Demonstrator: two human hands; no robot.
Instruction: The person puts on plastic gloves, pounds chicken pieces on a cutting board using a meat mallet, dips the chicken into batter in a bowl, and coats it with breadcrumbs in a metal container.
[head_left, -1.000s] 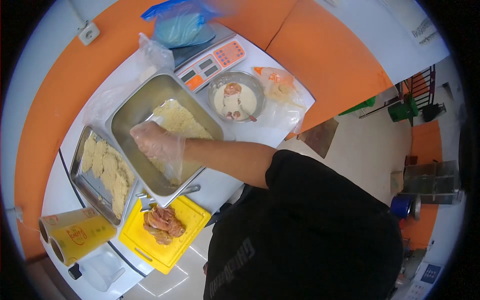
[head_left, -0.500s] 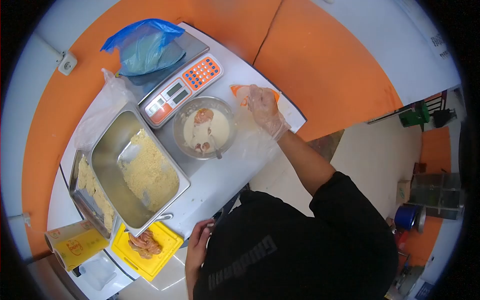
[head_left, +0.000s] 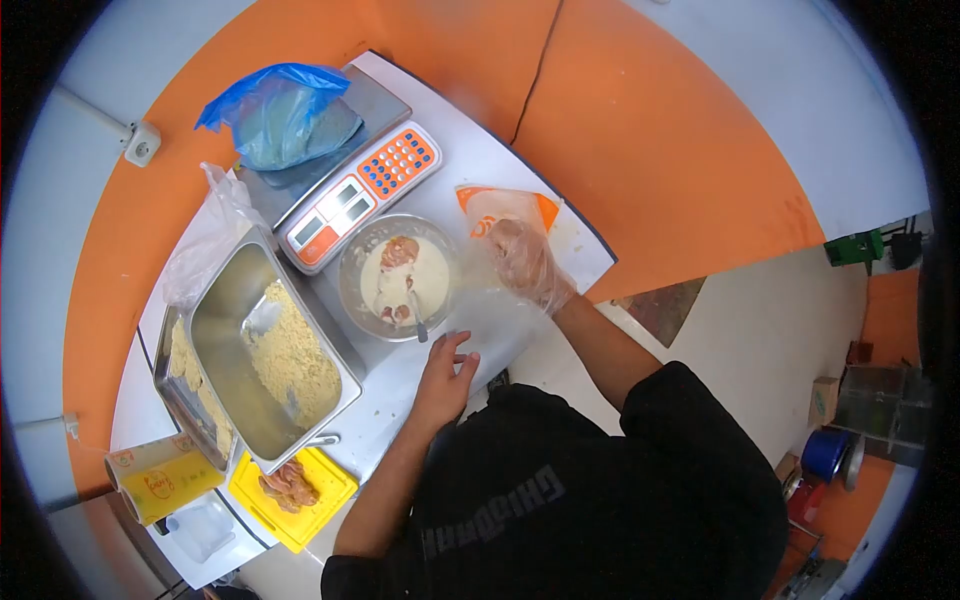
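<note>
My right hand (head_left: 528, 262), in a loose clear plastic glove, has its fingers curled in beside an orange-and-white packet (head_left: 508, 207). Thin clear plastic (head_left: 482, 300) hangs from it toward the bowl; whether this is a second glove or a bag I cannot tell. My bare left hand (head_left: 445, 380) is open, fingers apart, just below the metal bowl (head_left: 350, 298). In that bowl, pieces of raw meat (head_left: 400, 252) sit in a creamy white batter (head_left: 432, 275). A spoon-like handle (head_left: 421, 330) leans over the rim, close to my left fingertips.
A deep steel pan (head_left: 222, 345) holds yellowish crumbs (head_left: 290, 360), with a shallower tray (head_left: 165, 372) behind it. Raw meat (head_left: 289, 487) lies on a yellow board (head_left: 318, 515). A scale (head_left: 358, 200) carries a blue plastic bag (head_left: 290, 120). A yellow roll (head_left: 165, 482) stands near the table's end.
My left hand has risen from beside my body to near the bowl, fingers spreading. My right hand has shifted slightly down, showing more of the packet. The whole view has tilted a little.
</note>
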